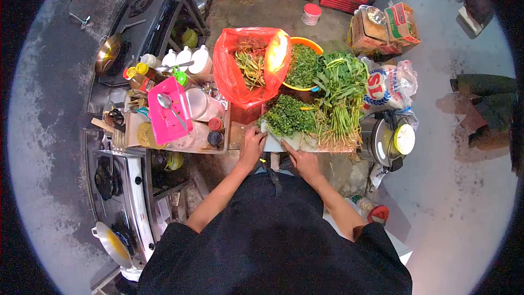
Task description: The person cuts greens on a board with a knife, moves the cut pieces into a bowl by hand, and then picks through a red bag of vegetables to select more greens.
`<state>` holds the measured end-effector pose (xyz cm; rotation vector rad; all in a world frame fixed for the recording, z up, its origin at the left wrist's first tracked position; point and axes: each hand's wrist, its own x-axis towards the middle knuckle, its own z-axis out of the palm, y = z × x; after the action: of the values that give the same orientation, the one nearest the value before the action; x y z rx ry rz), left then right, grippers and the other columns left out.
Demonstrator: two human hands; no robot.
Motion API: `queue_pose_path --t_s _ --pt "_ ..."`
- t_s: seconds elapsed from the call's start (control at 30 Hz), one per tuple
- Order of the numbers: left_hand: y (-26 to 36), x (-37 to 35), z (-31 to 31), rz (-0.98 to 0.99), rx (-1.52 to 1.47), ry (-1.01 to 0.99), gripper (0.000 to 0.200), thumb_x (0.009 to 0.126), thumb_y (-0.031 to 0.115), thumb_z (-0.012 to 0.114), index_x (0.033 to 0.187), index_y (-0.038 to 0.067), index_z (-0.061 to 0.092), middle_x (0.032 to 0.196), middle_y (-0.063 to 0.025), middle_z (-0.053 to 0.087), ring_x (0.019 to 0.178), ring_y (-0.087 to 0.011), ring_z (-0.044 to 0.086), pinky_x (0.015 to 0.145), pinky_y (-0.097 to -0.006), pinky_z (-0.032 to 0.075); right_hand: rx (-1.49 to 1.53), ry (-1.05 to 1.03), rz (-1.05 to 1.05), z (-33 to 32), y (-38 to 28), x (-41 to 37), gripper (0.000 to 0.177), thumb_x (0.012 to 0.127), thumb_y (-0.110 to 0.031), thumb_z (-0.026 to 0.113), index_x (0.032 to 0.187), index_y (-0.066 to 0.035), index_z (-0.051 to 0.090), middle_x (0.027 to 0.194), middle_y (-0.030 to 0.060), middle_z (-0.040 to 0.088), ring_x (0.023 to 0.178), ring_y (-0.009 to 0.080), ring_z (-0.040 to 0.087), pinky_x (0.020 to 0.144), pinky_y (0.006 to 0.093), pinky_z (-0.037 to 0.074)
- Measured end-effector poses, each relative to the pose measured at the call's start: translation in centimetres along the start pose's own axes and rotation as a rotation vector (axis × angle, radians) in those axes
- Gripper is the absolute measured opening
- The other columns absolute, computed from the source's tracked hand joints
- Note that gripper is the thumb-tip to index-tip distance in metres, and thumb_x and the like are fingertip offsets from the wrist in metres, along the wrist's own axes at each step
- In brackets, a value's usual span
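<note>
A white cutting board [274, 143] lies at the table's near edge, bearing a heap of chopped green leaves [289, 116]. My left hand [252, 146] grips the board at its left corner, fingers bent around the edge. At the front edge, my right hand [303, 163] has its index finger pressed on the board, with the other fingers partly hidden below. Long-stemmed leafy greens [341, 93] are piled at the right, stems toward me. Behind the heap stands an orange-rimmed basin [311, 42] full of cut greens. Beside it an open red plastic bag [224, 71] holds trimmed stems.
On the left, a pink tray [173, 106] with a spoon [169, 106] rests among bottles and jars. A pot [377, 141] and a white printed sack [382, 86] are on the right. Gas stoves [121, 177] line the left wall. Cardboard boxes [370, 33] stand farther back.
</note>
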<state>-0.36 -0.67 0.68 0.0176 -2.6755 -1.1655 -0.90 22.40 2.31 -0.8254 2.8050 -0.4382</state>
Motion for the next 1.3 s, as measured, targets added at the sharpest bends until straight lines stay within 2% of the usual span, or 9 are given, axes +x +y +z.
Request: queue_pose_path --t_s 0.1,0.17,0.37,0.47,0.8,0.87,1.1,1.17,1.3 --pt "-0.4 -0.1 0.3 -0.026 0.023 -0.005 0.014 0.083 0.005 0.07 0.094 -0.003 0.074 0.089 -0.0185 0.062 0.089 -0.0361 0.062 0.08 -0.0448 0.049 0.038 -0.026 -0.005 -1.1 -0.5 -0.3 0.071 0.093 -0.029 0.062 0.155 -0.045 0.03 0.07 0.0117 0.069 0.06 0.0328 0.069 0.058 0.0478 0.057" --pt "-0.9 -0.1 0.6 -0.035 -0.001 -0.001 0.014 0.083 0.005 0.07 0.094 -0.004 0.074 0.088 -0.0187 0.063 0.088 -0.0363 0.062 0.08 -0.0448 0.049 0.075 -0.101 0.033 -2.4 -1.1 -0.3 0.063 0.096 -0.024 0.06 0.153 -0.041 0.037 0.07 0.0169 0.065 0.062 0.0378 0.065 0.057 0.0511 0.053" --pt "-0.6 0.1 0.8 -0.064 -0.039 0.01 0.012 0.083 0.003 0.07 0.092 -0.004 0.074 0.086 -0.0199 0.063 0.086 -0.0373 0.064 0.078 -0.0452 0.05 0.116 -0.099 0.049 -1.8 -0.8 -0.6 0.064 0.095 -0.023 0.059 0.153 -0.04 0.037 0.067 0.0201 0.063 0.062 0.0409 0.065 0.058 0.0531 0.052" --pt "-0.2 0.2 0.4 -0.067 -0.046 0.008 0.012 0.084 0.002 0.069 0.092 -0.005 0.074 0.086 -0.0204 0.063 0.086 -0.0385 0.064 0.078 -0.0456 0.05 0.105 -0.124 0.036 -2.2 -1.0 -0.5 0.073 0.093 -0.025 0.063 0.155 -0.044 0.029 0.074 0.017 0.07 0.063 0.0376 0.068 0.059 0.0503 0.057" --pt "-0.1 0.1 0.4 -0.079 -0.088 0.063 0.011 0.084 0.003 0.07 0.091 -0.005 0.073 0.086 -0.0198 0.063 0.082 -0.0379 0.064 0.075 -0.0452 0.051 0.148 -0.127 0.062 -1.4 -0.8 -0.6 0.075 0.093 -0.021 0.063 0.155 -0.043 0.028 0.083 0.0169 0.071 0.069 0.0389 0.068 0.064 0.0537 0.056" --pt "-0.3 0.0 0.5 -0.074 -0.076 0.064 0.011 0.084 0.004 0.071 0.091 -0.004 0.074 0.086 -0.0194 0.064 0.082 -0.0375 0.064 0.075 -0.0452 0.051 0.043 -0.05 0.022 -1.2 -0.2 -1.2 0.072 0.092 -0.022 0.064 0.154 -0.043 0.033 0.066 0.0175 0.064 0.06 0.0374 0.065 0.057 0.052 0.051" --pt "0.2 0.2 0.3 -0.064 -0.051 0.059 0.01 0.084 0.004 0.071 0.091 -0.002 0.074 0.088 -0.019 0.065 0.085 -0.0376 0.064 0.076 -0.0454 0.051 0.095 -0.054 0.027 -1.9 0.1 -1.1 0.072 0.093 -0.023 0.063 0.154 -0.043 0.032 0.065 0.0144 0.064 0.059 0.0355 0.065 0.055 0.0504 0.052" --pt "0.2 0.3 0.4 -0.055 -0.048 0.065 0.01 0.084 0.004 0.071 0.091 -0.002 0.073 0.088 -0.0192 0.064 0.086 -0.038 0.064 0.076 -0.0456 0.051 0.081 -0.198 0.052 -2.9 -0.5 -1.0 0.071 0.096 -0.024 0.058 0.156 -0.044 0.025 0.079 0.0176 0.07 0.069 0.0394 0.069 0.064 0.0544 0.057" --pt "0.1 0.2 0.5 -0.038 -0.062 0.082 0.009 0.083 0.003 0.07 0.09 -0.002 0.073 0.089 -0.0198 0.064 0.086 -0.039 0.063 0.076 -0.0459 0.051 0.078 -0.177 0.031 -2.6 -0.6 -1.0 0.071 0.096 -0.024 0.058 0.156 -0.044 0.026 0.079 0.0172 0.07 0.068 0.0392 0.069 0.063 0.0541 0.057"
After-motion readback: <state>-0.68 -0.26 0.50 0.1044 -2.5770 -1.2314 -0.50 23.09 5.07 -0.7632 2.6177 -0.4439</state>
